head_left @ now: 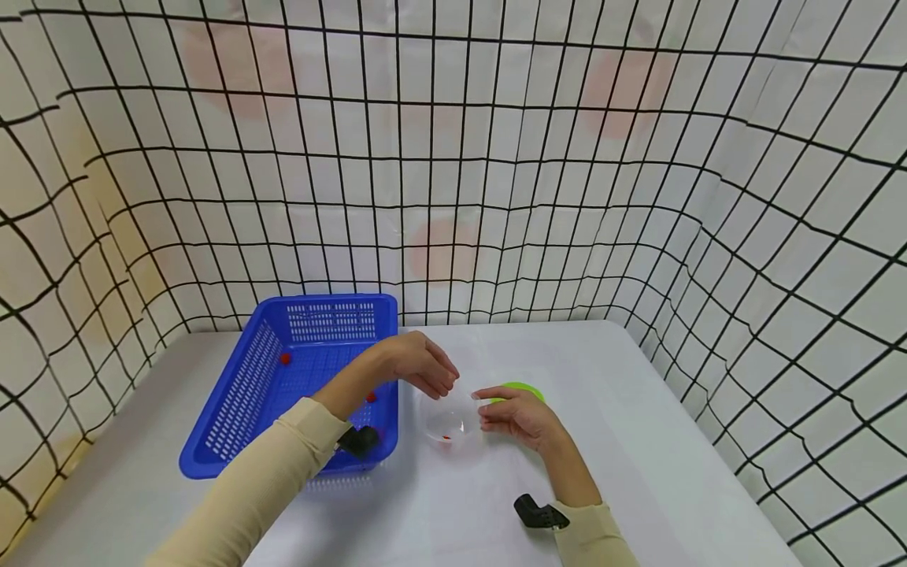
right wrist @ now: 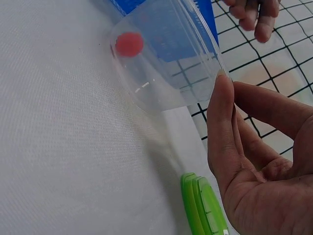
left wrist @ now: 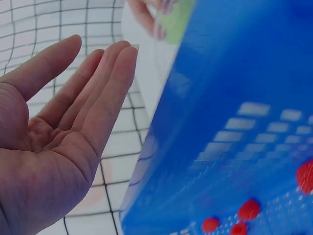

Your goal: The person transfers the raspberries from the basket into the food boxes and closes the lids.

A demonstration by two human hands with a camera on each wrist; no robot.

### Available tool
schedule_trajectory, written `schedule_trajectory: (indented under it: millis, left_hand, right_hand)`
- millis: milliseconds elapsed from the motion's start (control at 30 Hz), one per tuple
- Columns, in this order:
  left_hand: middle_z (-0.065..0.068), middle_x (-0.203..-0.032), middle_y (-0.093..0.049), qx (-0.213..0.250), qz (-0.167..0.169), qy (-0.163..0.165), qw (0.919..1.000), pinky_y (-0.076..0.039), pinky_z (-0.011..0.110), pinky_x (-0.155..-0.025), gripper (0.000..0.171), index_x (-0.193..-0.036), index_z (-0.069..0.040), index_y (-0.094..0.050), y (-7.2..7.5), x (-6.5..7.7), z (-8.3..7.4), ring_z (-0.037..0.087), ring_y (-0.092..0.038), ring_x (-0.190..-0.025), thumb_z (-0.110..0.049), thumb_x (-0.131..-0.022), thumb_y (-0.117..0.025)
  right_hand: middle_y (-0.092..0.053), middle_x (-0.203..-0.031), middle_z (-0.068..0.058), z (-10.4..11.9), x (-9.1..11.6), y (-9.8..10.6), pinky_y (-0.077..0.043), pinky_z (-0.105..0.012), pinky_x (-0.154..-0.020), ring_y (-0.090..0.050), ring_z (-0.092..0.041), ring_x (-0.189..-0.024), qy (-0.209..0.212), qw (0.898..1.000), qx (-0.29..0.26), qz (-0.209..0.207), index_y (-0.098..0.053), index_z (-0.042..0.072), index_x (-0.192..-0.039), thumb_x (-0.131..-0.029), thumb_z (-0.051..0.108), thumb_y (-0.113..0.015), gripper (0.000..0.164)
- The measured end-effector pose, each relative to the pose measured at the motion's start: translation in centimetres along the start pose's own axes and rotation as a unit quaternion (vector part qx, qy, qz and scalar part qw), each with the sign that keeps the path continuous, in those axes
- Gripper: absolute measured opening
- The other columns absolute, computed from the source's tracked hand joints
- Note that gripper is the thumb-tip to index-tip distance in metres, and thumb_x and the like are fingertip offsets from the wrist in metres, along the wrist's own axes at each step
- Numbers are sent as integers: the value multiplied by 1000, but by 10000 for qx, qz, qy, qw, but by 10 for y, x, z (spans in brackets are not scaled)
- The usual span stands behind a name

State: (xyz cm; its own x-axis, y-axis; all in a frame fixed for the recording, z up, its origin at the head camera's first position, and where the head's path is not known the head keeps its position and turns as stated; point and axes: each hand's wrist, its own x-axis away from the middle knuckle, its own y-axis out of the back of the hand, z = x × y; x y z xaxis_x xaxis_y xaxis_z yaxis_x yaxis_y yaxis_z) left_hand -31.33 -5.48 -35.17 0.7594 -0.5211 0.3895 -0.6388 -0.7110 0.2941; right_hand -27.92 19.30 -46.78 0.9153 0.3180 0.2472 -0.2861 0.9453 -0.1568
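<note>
A clear plastic bowl (head_left: 453, 425) stands on the table with a small red ball (right wrist: 129, 44) inside, near its bottom. My right hand (head_left: 520, 417) is at the bowl's right side and pinches its rim between thumb and fingers, as the right wrist view shows. My left hand (head_left: 423, 364) hovers over the bowl's upper left, between it and the blue basket (head_left: 386, 315). In the left wrist view its fingers are extended and nothing lies in the palm. Small red bumpy balls (left wrist: 249, 209) lie in the basket; the left forearm hides part of it.
A green lid (right wrist: 203, 205) lies on the white table (head_left: 638, 472) just behind my right hand. Black netting (head_left: 453, 181) rises around the back and both sides of the table, with white cloth behind it.
</note>
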Motion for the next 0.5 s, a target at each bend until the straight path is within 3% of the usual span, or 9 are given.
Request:
schedule_trajectory:
  millis: [300, 500]
  left_hand:
    - [19, -106, -75, 233, -372, -162, 9989, -60, 45, -92, 26, -117, 4, -71, 42, 26, 4, 29, -76, -93, -9, -94, -71]
    - [24, -114, -73, -88, -777, -160, 9968, -58, 46, -95, 32, -123, 8, -66, 74, 46, 22, 32, -74, -102, -11, -97, -66]
  right_hand:
    - [-72, -85, -6, -1, 0, -3, -63, -28, -73, -71, -14, -70, 83, 9999, 17, 66, -55, -14, -134, -90, -5, -67, 47]
    - [-71, -85, -6, -1, 1, -3, -63, -27, -73, -71, -14, -70, 92, 9999, 35, 60, -56, -13, -134, -90, -5, -67, 46]
